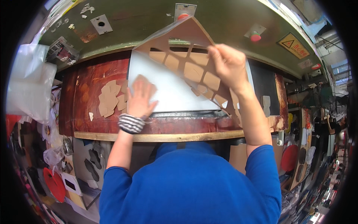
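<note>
My right hand (228,66) is closed on the edge of a thin brown sheet (194,31) with rows of shapes cut out of it. The sheet is lifted and tilted above a white board (164,89). Through its holes and beneath it, tan cut pieces (194,71) show on the board. My left hand (141,98), a checked band at its wrist, lies with fingers spread over the left part of the board. Under its fingertips is a brown piece (141,79), partly covered. Left of that hand, a loose heap of tan cut pieces (109,98) rests on the reddish table.
A green machine beam (138,24) with red buttons (255,36) and a yellow warning sign (294,45) spans the far side. Wooden edging (160,137) runs along the table's front. A clear plastic bag (30,82) hangs at the left. A grey piece (266,106) lies at the right.
</note>
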Tool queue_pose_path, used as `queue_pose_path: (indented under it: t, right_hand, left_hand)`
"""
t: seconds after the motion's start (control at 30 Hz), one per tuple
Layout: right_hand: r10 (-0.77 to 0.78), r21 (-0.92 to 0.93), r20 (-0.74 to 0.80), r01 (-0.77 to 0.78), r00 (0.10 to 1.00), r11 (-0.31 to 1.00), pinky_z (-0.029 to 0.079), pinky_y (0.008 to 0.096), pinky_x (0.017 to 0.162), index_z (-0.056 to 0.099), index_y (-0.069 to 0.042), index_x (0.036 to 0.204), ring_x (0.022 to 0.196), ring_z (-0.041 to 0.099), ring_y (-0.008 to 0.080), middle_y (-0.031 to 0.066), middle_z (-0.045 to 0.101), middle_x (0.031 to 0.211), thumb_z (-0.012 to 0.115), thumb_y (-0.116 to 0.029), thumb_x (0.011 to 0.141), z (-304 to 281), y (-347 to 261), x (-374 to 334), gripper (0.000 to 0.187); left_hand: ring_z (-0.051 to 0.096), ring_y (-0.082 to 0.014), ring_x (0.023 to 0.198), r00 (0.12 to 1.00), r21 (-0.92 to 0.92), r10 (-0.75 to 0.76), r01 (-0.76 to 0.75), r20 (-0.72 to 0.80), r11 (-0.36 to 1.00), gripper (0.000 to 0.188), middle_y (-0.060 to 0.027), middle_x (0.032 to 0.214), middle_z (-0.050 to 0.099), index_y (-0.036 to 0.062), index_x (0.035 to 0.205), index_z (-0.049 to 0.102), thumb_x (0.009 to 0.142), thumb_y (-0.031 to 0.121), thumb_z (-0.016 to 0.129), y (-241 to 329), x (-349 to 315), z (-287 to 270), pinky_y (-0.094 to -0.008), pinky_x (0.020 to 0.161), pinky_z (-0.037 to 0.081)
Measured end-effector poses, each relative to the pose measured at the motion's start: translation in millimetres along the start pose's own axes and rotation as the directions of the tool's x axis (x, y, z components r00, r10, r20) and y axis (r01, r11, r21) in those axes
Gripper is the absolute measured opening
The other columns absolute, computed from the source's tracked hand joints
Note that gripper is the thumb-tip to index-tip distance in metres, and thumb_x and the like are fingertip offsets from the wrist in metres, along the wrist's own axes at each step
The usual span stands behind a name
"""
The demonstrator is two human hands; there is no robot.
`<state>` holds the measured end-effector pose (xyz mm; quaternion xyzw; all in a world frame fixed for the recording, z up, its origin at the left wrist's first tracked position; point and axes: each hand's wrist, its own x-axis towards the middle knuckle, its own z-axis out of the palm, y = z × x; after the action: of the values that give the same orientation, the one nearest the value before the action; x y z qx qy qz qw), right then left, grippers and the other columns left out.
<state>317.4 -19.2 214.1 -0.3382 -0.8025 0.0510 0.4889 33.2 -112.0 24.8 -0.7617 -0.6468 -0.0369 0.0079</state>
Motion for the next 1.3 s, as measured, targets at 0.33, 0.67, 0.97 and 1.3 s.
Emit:
queue_pose_path:
  t: [0.33,0.67,0.97,1.3]
  right_hand:
    - [0.688,-0.109,0.039,-0.681,0.725,0.724,0.051,0.0311,0.079,0.067,0.002,0.104,0.090,0.065,0.0192,0.0149,0.069,0.100,0.064,-0.019,0.093,-69,69,-180,0.024]
    - [0.813,-0.255,-0.265,-0.851,0.519,0.460,0.052,0.0278,0.074,0.057,0.004,0.119,0.084,0.064,0.0149,0.0095,0.068,0.090,0.067,-0.011,0.090,-129,130,-335,0.034]
    - [0.966,0.072,0.086,-0.969,0.243,0.237,0.043,0.0217,0.051,0.063,0.001,0.098,0.057,0.053,0.0051,0.0007,0.062,0.073,0.062,-0.006,0.093,-174,47,-307,0.009]
    - [0.889,-0.036,-0.144,-0.900,0.434,0.434,0.053,0.0297,0.073,0.060,0.007,0.115,0.081,0.067,0.0188,0.0127,0.069,0.095,0.072,-0.019,0.086,-137,72,-309,0.041]
  left_hand:
    - [0.058,-0.0370,0.103,0.848,-0.257,-0.343,0.255,-0.404,0.932,0.027,-0.0182,0.111,0.061,0.0016,0.114,0.064,0.091,0.016,0.061,-74,-33,-12,-0.0427,0.087,0.048]
    - [0.065,-0.0163,0.065,0.824,-0.895,-0.414,0.444,0.387,0.049,0.034,-0.0093,0.075,0.066,0.0005,0.131,0.047,0.101,0.016,0.052,-2,-65,-1,-0.0283,0.060,0.053]
    - [0.062,-0.0111,0.067,0.832,-0.802,-0.229,0.551,0.506,0.231,0.020,-0.0084,0.076,0.069,0.0002,0.117,0.054,0.100,0.009,0.049,-44,-114,-26,-0.0227,0.064,0.048]
    - [0.064,-0.0307,0.088,0.977,-0.424,0.010,-0.101,-0.212,0.900,0.036,-0.0148,0.093,0.066,0.0080,0.113,0.064,0.079,0.012,0.073,87,-20,-47,-0.0403,0.074,0.053]
